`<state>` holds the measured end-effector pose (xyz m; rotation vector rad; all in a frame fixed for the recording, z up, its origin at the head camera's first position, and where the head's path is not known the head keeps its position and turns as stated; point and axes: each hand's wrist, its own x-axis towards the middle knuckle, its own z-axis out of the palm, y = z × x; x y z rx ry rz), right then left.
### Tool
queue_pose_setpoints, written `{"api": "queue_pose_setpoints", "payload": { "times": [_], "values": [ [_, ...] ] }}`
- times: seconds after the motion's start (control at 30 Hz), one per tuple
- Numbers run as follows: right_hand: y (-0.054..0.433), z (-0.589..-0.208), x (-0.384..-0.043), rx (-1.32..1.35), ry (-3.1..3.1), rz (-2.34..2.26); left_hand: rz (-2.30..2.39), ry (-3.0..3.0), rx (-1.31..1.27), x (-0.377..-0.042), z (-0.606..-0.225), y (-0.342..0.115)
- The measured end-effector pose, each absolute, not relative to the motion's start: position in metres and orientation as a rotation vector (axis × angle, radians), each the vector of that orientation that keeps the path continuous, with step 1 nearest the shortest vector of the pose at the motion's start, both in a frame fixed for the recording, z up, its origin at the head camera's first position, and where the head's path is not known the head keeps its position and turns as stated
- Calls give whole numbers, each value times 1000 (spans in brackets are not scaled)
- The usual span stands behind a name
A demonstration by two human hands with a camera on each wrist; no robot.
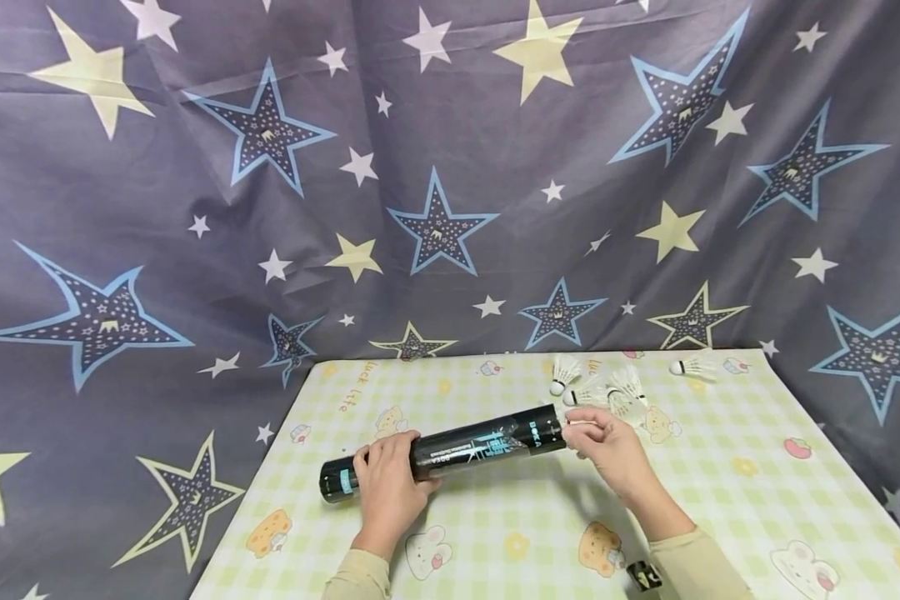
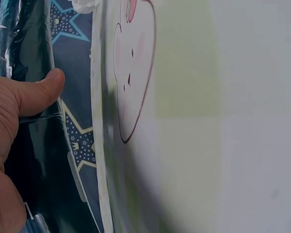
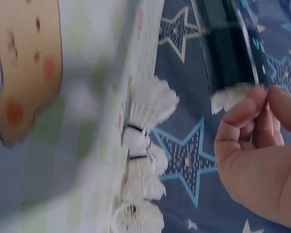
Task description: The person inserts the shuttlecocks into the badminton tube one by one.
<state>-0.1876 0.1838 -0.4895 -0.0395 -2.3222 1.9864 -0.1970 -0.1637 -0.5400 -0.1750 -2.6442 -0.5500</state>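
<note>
A long black shuttlecock tube (image 1: 465, 446) with blue and white print is held tilted over the table, its right end higher. My left hand (image 1: 392, 483) grips it near its left end, and in the left wrist view the thumb (image 2: 41, 92) lies across the glossy side. At the right end, white feathers of a shuttlecock (image 3: 229, 98) stick out of the tube's mouth. My right hand (image 1: 607, 450) is at that mouth, thumb and forefinger pinched together at the feathers' edge. The rest of that shuttlecock is hidden inside the tube.
Several loose white shuttlecocks (image 1: 626, 385) lie behind my right hand, near the table's back edge. One more shuttlecock (image 1: 693, 367) lies apart to the right. A small black object (image 1: 643, 575) is beside my right sleeve. A star-patterned curtain (image 1: 435, 308) hangs behind the checked tablecloth (image 1: 510, 500).
</note>
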Motion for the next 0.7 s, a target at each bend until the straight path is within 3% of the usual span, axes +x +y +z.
{"api": "queue_pose_setpoints", "payload": {
  "times": [0.4,0.7],
  "values": [
    [162,-492,-181,-79,-2311,2031,-301,-2604,-387,-199,-540,-157],
    [163,-494,-175,241,-2403,2170,-373,-2599,-405,-201,-543,-153]
  ]
}}
